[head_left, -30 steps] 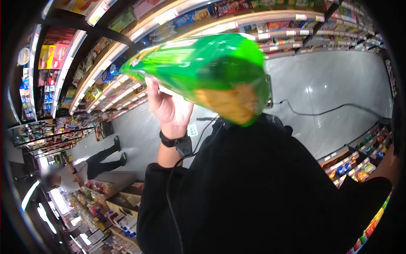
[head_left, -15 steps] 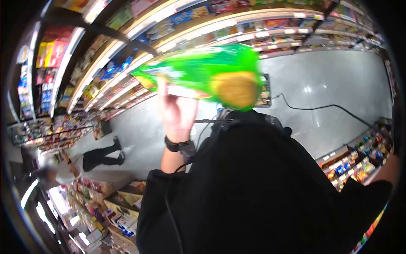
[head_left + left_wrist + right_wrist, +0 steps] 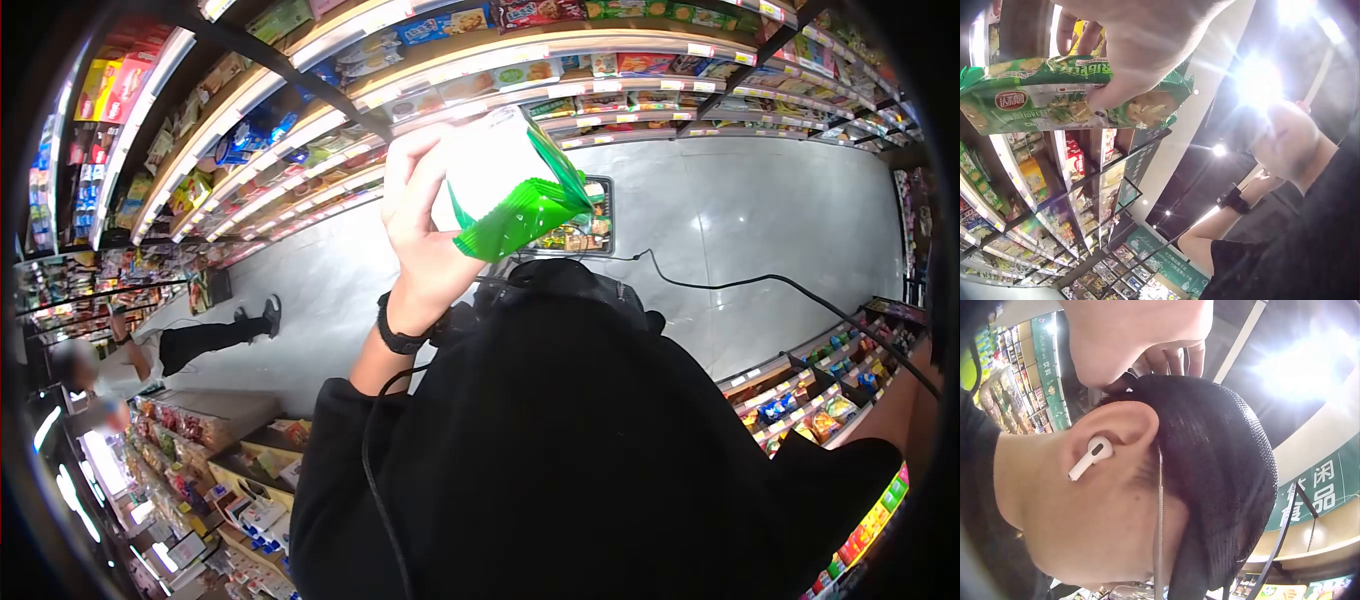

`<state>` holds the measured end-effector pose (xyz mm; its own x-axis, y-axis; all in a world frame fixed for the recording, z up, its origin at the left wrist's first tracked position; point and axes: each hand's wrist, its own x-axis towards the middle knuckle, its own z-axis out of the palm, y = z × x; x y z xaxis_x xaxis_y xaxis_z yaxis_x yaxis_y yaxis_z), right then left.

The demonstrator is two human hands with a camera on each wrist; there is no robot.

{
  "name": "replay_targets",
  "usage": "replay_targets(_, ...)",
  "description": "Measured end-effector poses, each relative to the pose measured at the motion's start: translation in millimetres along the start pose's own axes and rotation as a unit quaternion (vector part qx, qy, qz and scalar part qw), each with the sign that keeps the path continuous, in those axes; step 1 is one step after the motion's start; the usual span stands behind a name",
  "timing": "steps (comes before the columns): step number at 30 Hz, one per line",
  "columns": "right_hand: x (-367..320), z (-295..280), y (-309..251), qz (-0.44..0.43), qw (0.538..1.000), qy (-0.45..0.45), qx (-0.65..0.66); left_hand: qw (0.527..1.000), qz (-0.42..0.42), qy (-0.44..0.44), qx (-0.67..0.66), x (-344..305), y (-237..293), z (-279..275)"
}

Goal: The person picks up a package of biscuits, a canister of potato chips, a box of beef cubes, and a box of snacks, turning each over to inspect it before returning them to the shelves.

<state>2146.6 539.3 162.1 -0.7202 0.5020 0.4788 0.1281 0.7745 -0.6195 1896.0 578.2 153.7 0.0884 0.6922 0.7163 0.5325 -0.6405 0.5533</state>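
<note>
My left hand (image 3: 428,235) holds up a long green packet of crackers (image 3: 525,220), thumb on one face and fingers round the other side. In the head view its upper face is glared white. The left wrist view shows the packet's printed front (image 3: 1016,112) with pictures of crackers, crossed by the thumb of my left hand (image 3: 1147,37). Up at the head, my right hand (image 3: 1141,328) rests its bent fingers on the top of a dark cap (image 3: 1216,450), above an ear with a white earbud (image 3: 1092,455). The fingertips are hidden behind the cap.
Shelves (image 3: 440,75) of packaged snacks run along the far side and left. On the grey floor stands a dark basket (image 3: 612,215) with packets in it. A black cable (image 3: 740,285) trails across the floor. Another person (image 3: 200,350) stands at left; low snack bins (image 3: 820,390) line the right.
The left hand has turned the cracker packet, so its end and a glared white face now show instead of its long green side. The head view has shifted slightly, bringing the basket into sight.
</note>
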Motion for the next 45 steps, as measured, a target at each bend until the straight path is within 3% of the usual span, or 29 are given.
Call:
replay_targets(6, -1.7, -34.5, -25.1, -0.048, 0.997, 0.021, -0.050, 0.997, 0.066, -0.009, 0.025, 0.9, 8.6, 9.3)
replay_targets(9, -0.4, -54.9, -40.2, -0.073, 0.994, 0.035, -0.072, 0.974, 0.203, -0.004, 0.097, 3.1, 6.7, 9.3)
replay_targets(20, 2.9, -146.7, -120.7, -0.170, 0.969, 0.070, -0.164, 0.932, 0.341, 0.025, 0.117, 5.1, 22.2, 7.0)
replay_targets(23, -1.6, -152.0, -128.2, -0.168, 0.967, 0.072, -0.179, 0.918, 0.355, 0.101, 0.148, 2.6, 29.3, 22.0)
replay_targets(28, -5.9, -154.3, -128.3, -0.169, 0.965, 0.080, -0.182, 0.893, 0.358, 0.138, 0.233, 1.3, 40.5, 25.2)
replay_targets(45, -12.9, -157.8, -123.8, -0.181, 0.962, 0.080, -0.187, 0.910, 0.333, 0.123, 0.212, -3.2, 37.5, 20.1)
